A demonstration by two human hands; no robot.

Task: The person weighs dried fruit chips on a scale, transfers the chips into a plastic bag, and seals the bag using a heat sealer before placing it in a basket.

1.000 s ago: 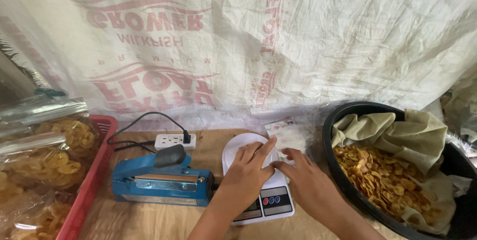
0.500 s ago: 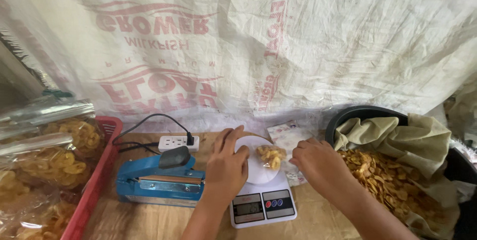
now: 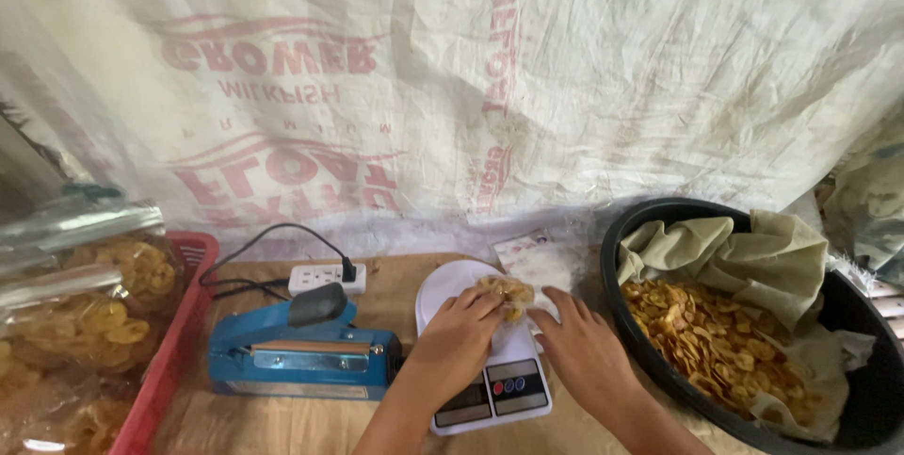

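Note:
A small white digital scale point(image 3: 490, 389) with a round white pan point(image 3: 443, 287) sits on the brown table. On the pan lies a clear bag of yellow chips point(image 3: 508, 293). My left hand point(image 3: 457, 342) rests over the scale with its fingertips on the bag of chips. My right hand point(image 3: 584, 347) lies just right of the scale, fingers stretched toward the bag, touching its right edge. Whether either hand truly grips the bag is unclear.
A blue heat sealer point(image 3: 297, 351) stands left of the scale, a white power strip point(image 3: 325, 276) behind it. A red basket point(image 3: 165, 365) with bagged chips is at the left. A black tub point(image 3: 847, 398) lined with cloth holds loose chips point(image 3: 716, 337) at the right. A stack of clear bags point(image 3: 537, 257) lies behind the scale.
A second ago both hands covered an empty pan. Chips in a bag then appeared on the pan, and both hands now close in on it again.

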